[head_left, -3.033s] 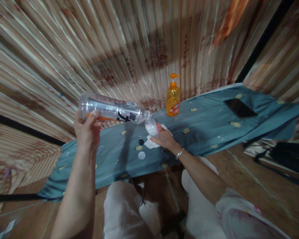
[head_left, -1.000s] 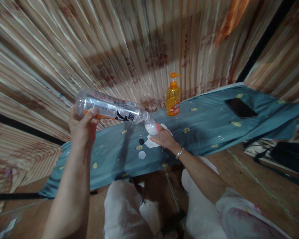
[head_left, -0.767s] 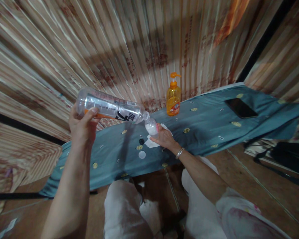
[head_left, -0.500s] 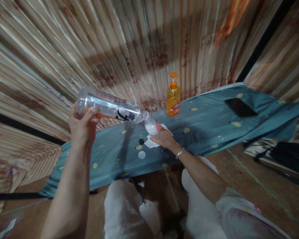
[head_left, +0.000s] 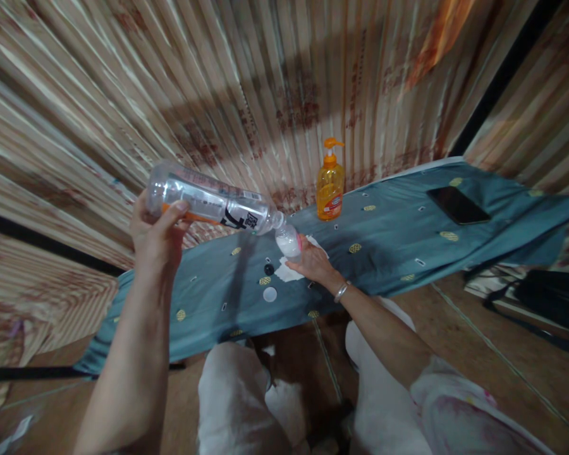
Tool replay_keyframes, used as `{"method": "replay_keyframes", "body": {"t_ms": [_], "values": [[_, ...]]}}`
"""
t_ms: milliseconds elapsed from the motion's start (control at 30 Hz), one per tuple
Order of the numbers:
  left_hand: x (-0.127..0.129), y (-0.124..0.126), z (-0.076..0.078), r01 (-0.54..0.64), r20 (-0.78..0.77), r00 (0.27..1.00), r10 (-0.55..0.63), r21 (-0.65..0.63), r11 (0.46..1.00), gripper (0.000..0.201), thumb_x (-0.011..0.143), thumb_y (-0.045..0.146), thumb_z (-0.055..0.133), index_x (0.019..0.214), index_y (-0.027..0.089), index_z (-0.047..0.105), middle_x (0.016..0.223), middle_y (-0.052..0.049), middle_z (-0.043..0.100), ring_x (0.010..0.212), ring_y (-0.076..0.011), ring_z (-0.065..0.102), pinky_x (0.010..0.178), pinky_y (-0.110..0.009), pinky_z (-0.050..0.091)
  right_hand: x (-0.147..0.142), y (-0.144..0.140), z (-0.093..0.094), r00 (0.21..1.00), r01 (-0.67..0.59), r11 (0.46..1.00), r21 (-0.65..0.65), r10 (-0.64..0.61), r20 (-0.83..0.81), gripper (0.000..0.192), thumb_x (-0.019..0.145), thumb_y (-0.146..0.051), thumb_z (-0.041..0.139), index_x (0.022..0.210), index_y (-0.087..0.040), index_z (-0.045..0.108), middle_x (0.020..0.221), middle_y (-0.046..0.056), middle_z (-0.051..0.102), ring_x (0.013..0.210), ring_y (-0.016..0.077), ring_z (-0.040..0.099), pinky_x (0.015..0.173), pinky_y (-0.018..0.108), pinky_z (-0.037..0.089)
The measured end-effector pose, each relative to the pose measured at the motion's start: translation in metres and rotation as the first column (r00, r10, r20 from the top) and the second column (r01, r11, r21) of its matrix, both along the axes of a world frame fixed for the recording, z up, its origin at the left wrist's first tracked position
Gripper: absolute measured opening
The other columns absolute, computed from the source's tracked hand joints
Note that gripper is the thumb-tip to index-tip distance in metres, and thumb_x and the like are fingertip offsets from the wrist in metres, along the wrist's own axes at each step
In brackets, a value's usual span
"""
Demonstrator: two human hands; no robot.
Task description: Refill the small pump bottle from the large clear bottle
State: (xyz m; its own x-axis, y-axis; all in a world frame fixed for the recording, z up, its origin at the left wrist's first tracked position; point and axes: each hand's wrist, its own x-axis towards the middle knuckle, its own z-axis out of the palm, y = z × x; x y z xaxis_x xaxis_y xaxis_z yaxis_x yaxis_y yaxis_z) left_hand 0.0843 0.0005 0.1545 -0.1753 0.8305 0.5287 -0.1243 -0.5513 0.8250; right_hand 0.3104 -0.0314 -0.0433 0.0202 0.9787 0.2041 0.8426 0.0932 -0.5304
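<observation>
My left hand is closed round the base end of a large clear plastic bottle with a dark-lettered label. The bottle is tilted, its neck pointing down to the right. Its mouth meets the mouth of a small clear bottle with whitish contents. Fingers of my right hand wrap round that small bottle, which leans up toward the left. Beneath it lies a white tissue. Close by on the cloth are a small black cap and a pale round lid.
An orange pump bottle stands upright near the back edge of the narrow cloth-covered table. A black phone lies at the right. Behind rises a striped curtain. A dark bag sits low on the right.
The base end of the large bottle has risen slightly, so it tilts a little more steeply. My right hand and the small bottle have stayed put.
</observation>
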Motion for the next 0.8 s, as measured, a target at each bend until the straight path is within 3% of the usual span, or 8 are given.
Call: {"method": "replay_keyframes", "body": {"t_ms": [167,800], "values": [[0.0004,0.0006,0.0005,-0.008,-0.03,1.0,0.008,0.009,1.0,0.046,0.043,0.022,0.091,0.081,0.022,0.066,0.076,0.003,0.06,0.071,-0.013,0.057,0.065,-0.028,0.054,-0.0004,0.0003,-0.0003,1.0,0.001,1.0,-0.002,-0.001,-0.01,0.074,0.081,-0.041,0.075,0.138,-0.005,0.043,0.12,0.02,0.072,0.11,0.0282,0.071,0.089,0.03,0.054],[0.0039,0.0033,0.0044,0.013,-0.037,0.999,-0.012,0.039,0.999,0.05,0.042,0.019,0.093,0.085,0.023,0.067,0.082,0.003,0.066,0.078,-0.0137,0.062,0.086,-0.039,0.057,-0.0004,0.0015,-0.0051,1.0,0.002,1.0,0.017,-0.002,-0.02,0.077,0.081,-0.041,0.076,0.139,-0.004,0.042,0.116,0.02,0.073,0.111,0.0298,0.071,0.09,0.033,0.054]]}}
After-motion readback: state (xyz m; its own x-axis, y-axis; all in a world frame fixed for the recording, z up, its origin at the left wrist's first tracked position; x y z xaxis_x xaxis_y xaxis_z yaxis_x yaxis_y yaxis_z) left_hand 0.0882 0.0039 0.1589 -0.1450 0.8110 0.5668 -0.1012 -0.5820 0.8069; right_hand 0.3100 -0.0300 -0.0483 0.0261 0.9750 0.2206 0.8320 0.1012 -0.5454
